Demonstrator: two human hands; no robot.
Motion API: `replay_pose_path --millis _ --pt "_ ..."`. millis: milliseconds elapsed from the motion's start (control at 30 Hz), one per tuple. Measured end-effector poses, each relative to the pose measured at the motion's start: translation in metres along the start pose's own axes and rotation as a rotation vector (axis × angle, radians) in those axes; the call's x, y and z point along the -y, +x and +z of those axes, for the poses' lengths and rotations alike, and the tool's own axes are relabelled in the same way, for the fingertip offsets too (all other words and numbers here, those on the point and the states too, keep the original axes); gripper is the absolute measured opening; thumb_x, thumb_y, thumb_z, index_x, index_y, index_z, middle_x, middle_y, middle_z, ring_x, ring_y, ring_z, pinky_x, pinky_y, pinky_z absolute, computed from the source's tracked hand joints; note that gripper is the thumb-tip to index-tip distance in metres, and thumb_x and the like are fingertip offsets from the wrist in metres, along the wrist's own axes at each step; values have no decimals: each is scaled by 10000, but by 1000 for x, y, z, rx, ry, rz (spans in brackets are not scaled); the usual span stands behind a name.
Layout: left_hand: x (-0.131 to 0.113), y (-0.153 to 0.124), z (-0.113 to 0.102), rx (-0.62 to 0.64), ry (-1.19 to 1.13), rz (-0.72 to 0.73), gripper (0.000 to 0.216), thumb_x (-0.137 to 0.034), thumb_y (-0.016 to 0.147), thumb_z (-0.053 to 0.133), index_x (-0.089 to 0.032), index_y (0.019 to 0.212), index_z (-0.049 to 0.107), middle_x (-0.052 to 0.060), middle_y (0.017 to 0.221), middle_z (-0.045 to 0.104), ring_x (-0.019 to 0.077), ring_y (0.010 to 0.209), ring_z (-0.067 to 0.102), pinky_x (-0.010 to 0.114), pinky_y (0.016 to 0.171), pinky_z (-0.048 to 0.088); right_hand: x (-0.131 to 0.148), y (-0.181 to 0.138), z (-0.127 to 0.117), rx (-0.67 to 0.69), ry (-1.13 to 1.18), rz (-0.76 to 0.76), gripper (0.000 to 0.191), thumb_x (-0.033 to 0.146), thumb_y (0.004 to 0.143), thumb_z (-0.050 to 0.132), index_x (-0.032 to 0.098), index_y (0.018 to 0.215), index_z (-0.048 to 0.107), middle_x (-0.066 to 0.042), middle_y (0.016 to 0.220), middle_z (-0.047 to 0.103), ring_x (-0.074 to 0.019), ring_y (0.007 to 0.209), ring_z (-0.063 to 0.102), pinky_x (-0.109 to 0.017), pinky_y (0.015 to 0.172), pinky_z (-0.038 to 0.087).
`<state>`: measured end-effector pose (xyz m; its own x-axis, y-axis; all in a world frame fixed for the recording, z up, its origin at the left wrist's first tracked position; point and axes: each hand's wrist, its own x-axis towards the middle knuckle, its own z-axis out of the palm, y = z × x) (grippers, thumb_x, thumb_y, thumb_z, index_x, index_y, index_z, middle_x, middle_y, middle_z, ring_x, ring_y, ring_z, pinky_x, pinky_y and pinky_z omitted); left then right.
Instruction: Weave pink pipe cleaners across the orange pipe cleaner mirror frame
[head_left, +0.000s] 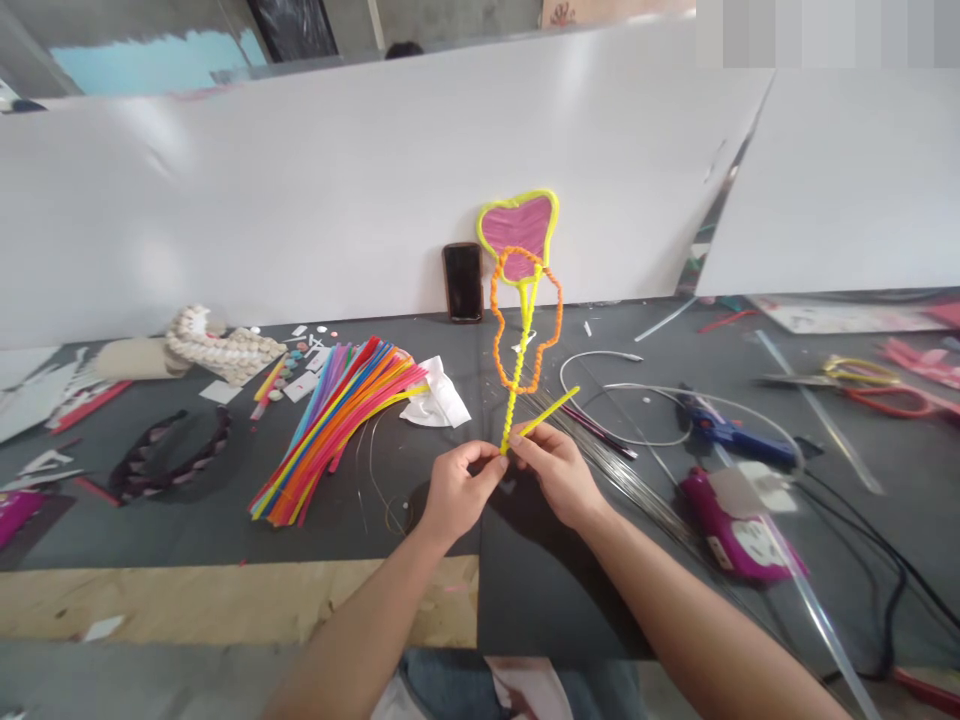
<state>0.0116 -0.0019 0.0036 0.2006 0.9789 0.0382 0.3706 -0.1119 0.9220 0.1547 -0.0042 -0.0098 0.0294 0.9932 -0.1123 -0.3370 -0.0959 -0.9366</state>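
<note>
The left hand (461,490), at lower centre of the frame, is closed in a pinch of thumb and forefinger on the lower end of a pipe-cleaner ornament (527,320). The right hand (555,472), just beside it, is likewise pinched, its fingertips at the base of a loose yellow strand (552,411) that slants toward the right.

The ornament stands nearly upright, from the centre to the upper centre of the frame. Its components are as follows: a tightly twisted yellow stem (511,410); two yellow legs above the twist; a pink panel (523,228), notched at the top and faintly streaked, with a bright yellow rim; and a crinkled orange loop (559,310) with a wavy outline, which surrounds the legs and overlaps the lower panel.

A smartphone (463,283) stands to the left of the ornament. A multicoloured pipe-cleaner bundle (337,430) lies on the bench (442,535), left of centre.
</note>
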Motion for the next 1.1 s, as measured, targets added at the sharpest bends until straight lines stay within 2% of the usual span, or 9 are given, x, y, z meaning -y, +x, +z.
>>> replay_pose_path --millis 333,600,833,967,1100 --pt "3 4 1 113 -284 -88 215 -339 787 581 -140 722 629 11 669 621 132 641 527 229 621 402 -3 1 0 70 131 51 248 392 706 738 178 772 632 39 625 543 -89 552 461 -246 561 398" --pt "2 5 0 221 -394 -102 245 -308 798 566 -141 621 599 7 610 584 117 607 472 231 611 352 -2 -1 1 182 251 86 217 342 706 751 185 787 625 34 630 592 -106 514 532 -268 531 445" --pt "9 5 2 382 -707 -203 256 -324 769 649 -131 606 608 23 589 580 120 590 516 247 626 378 -1 -2 1 349 237 69 226 376 792 669 158 843 645 19 548 599 -122 459 557 -261 483 447" --pt "4 4 0 421 -785 -287 257 -347 736 696 -127 632 614 21 605 574 118 587 537 247 619 409 -3 -2 0 334 213 21 213 375 805 658 163 815 642 25 543 583 -114 438 534 -263 471 447" --pt "1 4 -1 323 -593 -237 273 -397 762 662 -125 748 661 40 686 630 137 663 572 255 672 434 -4 0 -2 226 185 -6 207 382 786 675 180 823 655 32 591 562 -106 494 518 -266 517 452"
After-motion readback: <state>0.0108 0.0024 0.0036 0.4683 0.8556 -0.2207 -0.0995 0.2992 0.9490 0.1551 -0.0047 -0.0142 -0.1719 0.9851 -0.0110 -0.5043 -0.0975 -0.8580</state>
